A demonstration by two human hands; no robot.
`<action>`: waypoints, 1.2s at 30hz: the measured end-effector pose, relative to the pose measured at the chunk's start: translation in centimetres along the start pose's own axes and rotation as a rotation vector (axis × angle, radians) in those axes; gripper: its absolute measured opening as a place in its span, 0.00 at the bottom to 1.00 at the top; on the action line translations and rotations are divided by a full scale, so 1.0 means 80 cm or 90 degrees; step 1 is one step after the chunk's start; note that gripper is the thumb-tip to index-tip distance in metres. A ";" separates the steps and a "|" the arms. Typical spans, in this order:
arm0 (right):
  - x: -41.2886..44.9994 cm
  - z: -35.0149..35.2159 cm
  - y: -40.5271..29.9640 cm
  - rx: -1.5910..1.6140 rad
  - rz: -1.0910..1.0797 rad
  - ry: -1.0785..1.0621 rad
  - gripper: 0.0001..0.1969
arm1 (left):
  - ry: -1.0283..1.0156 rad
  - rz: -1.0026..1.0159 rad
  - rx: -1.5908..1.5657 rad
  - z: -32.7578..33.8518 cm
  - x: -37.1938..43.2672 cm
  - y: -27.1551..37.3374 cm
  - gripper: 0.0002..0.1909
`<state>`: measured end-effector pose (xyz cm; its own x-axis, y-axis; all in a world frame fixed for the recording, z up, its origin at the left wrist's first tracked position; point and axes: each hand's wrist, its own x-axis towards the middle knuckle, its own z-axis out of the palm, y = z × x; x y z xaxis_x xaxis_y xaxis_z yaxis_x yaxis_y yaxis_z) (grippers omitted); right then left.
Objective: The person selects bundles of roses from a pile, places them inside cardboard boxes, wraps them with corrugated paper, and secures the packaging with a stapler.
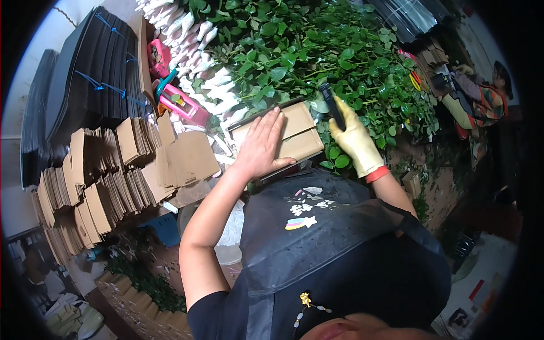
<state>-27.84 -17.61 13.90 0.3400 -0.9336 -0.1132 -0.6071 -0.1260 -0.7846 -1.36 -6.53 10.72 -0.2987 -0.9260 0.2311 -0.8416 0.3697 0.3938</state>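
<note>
My left hand [261, 146] is bare and lies flat on a folded brown cardboard sheet [299, 117], its thumb spread from the fingers. The cardboard sits in a dark-edged tray or frame [265, 114] in front of my apron, and its two flaps meet at a seam. My right hand [355, 138] wears a pale yellow rubber glove with a red cuff. It grips a black stapler-like tool [332, 105], held upright to the right of the cardboard. Leafy green stems [297, 55] fill the bench beyond both hands. The tool's lower end is hidden in the glove.
Flower heads in white netting [208, 34] line the left of the foliage. Pink plastic holders [185, 106] stand near them. Stacks of cut cardboard [102, 170] and tied black sheets [97, 63] lie left. Another person [484, 97] works at far right, by orange-handled scissors [415, 80].
</note>
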 end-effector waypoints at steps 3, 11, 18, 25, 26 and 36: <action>-0.021 -0.029 -0.025 0.017 0.031 0.004 0.27 | -0.010 -0.004 0.070 0.011 0.003 0.003 0.54; -0.056 -0.035 -0.051 -0.483 0.219 -0.331 0.32 | -0.055 0.016 0.074 0.020 -0.002 0.006 0.49; -0.053 -0.027 -0.041 -0.415 0.158 -0.317 0.26 | -0.062 0.017 0.061 0.021 -0.001 0.004 0.49; -0.059 -0.077 -0.088 -0.435 0.137 -0.245 0.25 | 0.056 -0.188 -0.411 -0.006 -0.021 0.037 0.38; -0.064 -0.082 -0.102 -0.384 0.157 -0.244 0.28 | 0.078 -0.321 -0.638 -0.009 -0.028 0.054 0.32; -0.022 0.076 -0.019 0.297 -0.061 -0.163 0.30 | 0.509 -0.598 -0.456 0.023 -0.103 -0.017 0.39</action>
<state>-23.16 -13.72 11.61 0.5773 -0.8066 -0.1271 -0.2006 0.0108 -0.9796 1.39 0.43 6.63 0.7657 -0.6427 -0.0262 -0.1051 -0.1651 0.9807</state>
